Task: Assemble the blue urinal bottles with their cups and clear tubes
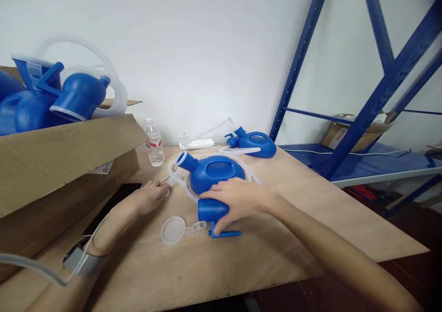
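My right hand (pixel 238 199) is wrapped over a blue plastic funnel cup (pixel 211 209), its thumb down near the cup's flat blue handle (pixel 229 233). Just behind stands a blue urinal bottle (pixel 216 176) with an angled neck and a grip hole. A translucent white hose (pixel 188 192) curls round the bottle's base. To the left, my left hand (pixel 150 197) has its fingers together on a whitish end of the hose, partly hidden by them. A translucent round lid (pixel 173 230) with a strap lies flat in front, its strap tip beside the cup.
A cardboard box (pixel 69 160) full of blue bottles and hoses stands at left. A water bottle (pixel 154 144), power strip (pixel 200 143) and second blue urinal bottle (pixel 257 144) are along the wall. A black flat object (pixel 110 203) lies under my left forearm. Blue shelving (pixel 362 104) stands right.
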`<state>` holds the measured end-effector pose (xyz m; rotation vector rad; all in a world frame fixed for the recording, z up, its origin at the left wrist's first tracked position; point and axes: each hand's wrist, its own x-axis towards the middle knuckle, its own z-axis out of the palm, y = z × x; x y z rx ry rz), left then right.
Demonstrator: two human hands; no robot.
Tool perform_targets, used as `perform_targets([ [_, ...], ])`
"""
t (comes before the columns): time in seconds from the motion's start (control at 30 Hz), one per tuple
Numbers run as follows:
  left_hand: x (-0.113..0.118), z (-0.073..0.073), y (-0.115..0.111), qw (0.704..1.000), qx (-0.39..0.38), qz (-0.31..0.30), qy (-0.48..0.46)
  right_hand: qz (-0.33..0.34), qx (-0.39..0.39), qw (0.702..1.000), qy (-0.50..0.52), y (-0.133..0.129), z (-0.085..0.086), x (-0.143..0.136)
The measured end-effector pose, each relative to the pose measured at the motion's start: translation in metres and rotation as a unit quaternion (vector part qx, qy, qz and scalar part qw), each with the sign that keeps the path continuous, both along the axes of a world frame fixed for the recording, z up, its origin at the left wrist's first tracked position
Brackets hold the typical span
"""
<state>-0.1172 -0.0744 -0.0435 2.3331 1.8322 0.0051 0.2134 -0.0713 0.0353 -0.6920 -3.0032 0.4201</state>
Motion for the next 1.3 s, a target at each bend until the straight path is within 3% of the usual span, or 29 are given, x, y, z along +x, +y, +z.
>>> perform_targets([
  [0.1,0.013,0.019,-0.009,0.999,-0.032,-0.021,-0.018,-0.058,-0.009,0.998,-0.011,-0.009,-0.028,0.015],
  [0.17,0.023,0.038,-0.019,0.992,-0.051,-0.052,-0.1,-0.094,-0.051,0.993,0.046,-0.005,-0.037,0.022],
  [0.27,0.041,0.066,-0.036,0.952,-0.075,-0.089,-0.282,-0.136,-0.125,0.965,0.187,0.007,-0.041,0.03],
  [0.37,0.061,0.078,-0.045,0.904,0.054,-0.07,-0.418,-0.141,-0.207,0.917,0.31,0.013,-0.048,0.031],
  [0.43,0.075,0.073,-0.046,0.893,0.137,-0.04,-0.427,-0.13,-0.242,0.892,0.36,0.01,-0.057,0.027],
  [0.5,0.09,0.06,-0.046,0.901,0.175,-0.047,-0.393,-0.12,-0.253,0.879,0.387,0.004,-0.065,0.021],
  [0.63,0.109,0.027,-0.05,0.903,0.187,-0.083,-0.378,-0.107,-0.263,0.87,0.402,-0.007,-0.077,0.01],
  [0.77,0.114,0.009,-0.054,0.908,0.176,-0.097,-0.368,-0.101,-0.252,0.88,0.389,-0.014,-0.081,0.008],
  [0.9,0.115,0.005,-0.055,0.916,0.18,-0.096,-0.344,-0.096,-0.246,0.88,0.396,-0.016,-0.085,0.009],
  [1.03,0.119,0.004,-0.059,0.921,0.201,-0.099,-0.318,-0.058,-0.167,0.897,0.406,-0.013,-0.089,0.008],
  [1.2,0.124,0.002,-0.063,0.911,0.249,-0.113,-0.308,-0.023,-0.106,0.904,0.413,-0.012,-0.09,0.008],
  [1.3,0.126,0.001,-0.06,0.905,0.234,-0.118,-0.334,-0.022,-0.103,0.904,0.414,-0.014,-0.088,0.01],
])
